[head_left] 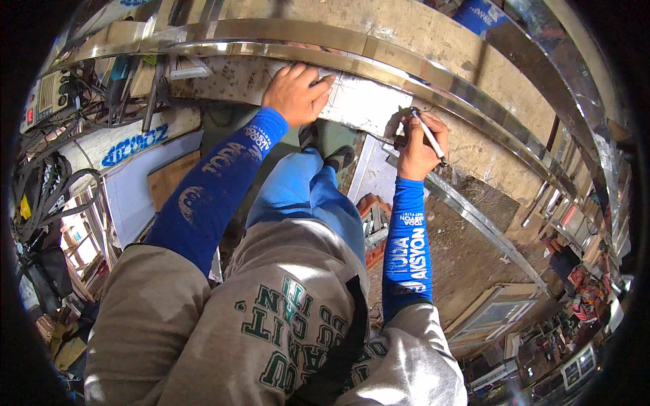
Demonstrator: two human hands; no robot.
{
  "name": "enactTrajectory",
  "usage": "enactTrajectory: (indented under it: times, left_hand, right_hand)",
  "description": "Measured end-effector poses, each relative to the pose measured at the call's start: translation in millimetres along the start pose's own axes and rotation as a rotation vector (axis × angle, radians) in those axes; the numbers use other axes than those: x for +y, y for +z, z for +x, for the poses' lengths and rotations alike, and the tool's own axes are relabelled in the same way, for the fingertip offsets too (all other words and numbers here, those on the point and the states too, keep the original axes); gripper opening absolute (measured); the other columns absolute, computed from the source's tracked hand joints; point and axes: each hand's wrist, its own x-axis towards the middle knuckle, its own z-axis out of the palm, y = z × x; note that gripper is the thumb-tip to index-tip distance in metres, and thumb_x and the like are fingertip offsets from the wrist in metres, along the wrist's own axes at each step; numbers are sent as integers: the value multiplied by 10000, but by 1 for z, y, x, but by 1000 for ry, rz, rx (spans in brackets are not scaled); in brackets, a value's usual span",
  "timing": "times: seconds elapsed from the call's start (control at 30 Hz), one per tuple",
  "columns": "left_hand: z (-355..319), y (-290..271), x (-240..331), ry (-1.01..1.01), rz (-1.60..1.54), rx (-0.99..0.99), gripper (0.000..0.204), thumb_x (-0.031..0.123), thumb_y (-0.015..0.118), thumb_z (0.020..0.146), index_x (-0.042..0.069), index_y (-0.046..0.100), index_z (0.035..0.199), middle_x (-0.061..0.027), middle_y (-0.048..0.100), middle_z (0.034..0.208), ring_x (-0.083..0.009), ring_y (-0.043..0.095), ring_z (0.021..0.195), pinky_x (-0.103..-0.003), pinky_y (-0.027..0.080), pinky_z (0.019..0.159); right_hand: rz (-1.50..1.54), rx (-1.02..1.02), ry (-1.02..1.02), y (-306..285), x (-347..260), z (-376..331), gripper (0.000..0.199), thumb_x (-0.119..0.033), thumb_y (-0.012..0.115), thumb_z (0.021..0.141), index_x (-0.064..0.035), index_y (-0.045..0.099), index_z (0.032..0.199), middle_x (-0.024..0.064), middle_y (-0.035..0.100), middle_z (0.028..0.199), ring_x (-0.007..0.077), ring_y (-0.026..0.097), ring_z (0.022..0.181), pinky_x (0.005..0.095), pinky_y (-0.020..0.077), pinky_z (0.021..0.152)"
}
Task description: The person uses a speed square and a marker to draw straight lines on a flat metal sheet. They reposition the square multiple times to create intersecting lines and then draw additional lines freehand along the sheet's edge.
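Observation:
A white marker pen is gripped in my right hand, thumb and fingers closed round it, over the right end of a bright, pale flat piece on the bench. Dark smudges or shadow lie beside those fingertips. My left hand rests at the left end of the pale piece, its fingers curled and the thumb bent toward them. A small dark patch shows between thumb and fingers; what it is I cannot make out. Long shiny metal strips run across the bench just beyond both hands.
The wooden bench spans the far side. At left are a boxy device with knobs, a teal power tool and tangled black cables. A metal bar slants at right, near a framed panel.

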Motion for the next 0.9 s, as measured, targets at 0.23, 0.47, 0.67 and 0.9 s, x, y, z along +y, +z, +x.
enactTrajectory:
  times: [0.23, 0.47, 0.67, 0.9]
  left_hand:
    - [3, -6, 3, 31, -41, 76, 328, 256, 740, 927, 158, 797, 1235, -54, 616, 926, -271, 616, 930, -426, 498, 823]
    - [1, -4, 4, 3, -72, 86, 337, 260, 744, 923, 160, 806, 1239, -46, 615, 963, -265, 609, 958, -415, 499, 838]
    - [2, -6, 6, -2, -70, 88, 320, 263, 747, 927, 161, 812, 1224, -46, 610, 945, -265, 606, 942, -409, 496, 823]
    - [3, -8, 7, -7, -65, 99, 300, 277, 744, 937, 162, 812, 1205, -38, 620, 940, -259, 613, 940, -412, 497, 821]
  right_hand:
    - [-119, -302, 50, 22, 1, 2, 113, 47, 765, 908, 11, 696, 991, 131, 737, 1071, 177, 697, 940, 320, 577, 855]
    - [-205, -395, -95, 48, 12, 12, 106, 32, 780, 819, 8, 696, 879, 132, 746, 920, 232, 714, 879, 347, 562, 829]
    - [-250, -390, -144, 45, 12, 13, 100, 38, 761, 815, 7, 683, 869, 134, 739, 913, 245, 710, 866, 353, 558, 822]
    - [-230, -390, -121, 44, 16, 13, 104, 37, 753, 817, 2, 666, 861, 132, 733, 909, 253, 708, 863, 357, 553, 820]
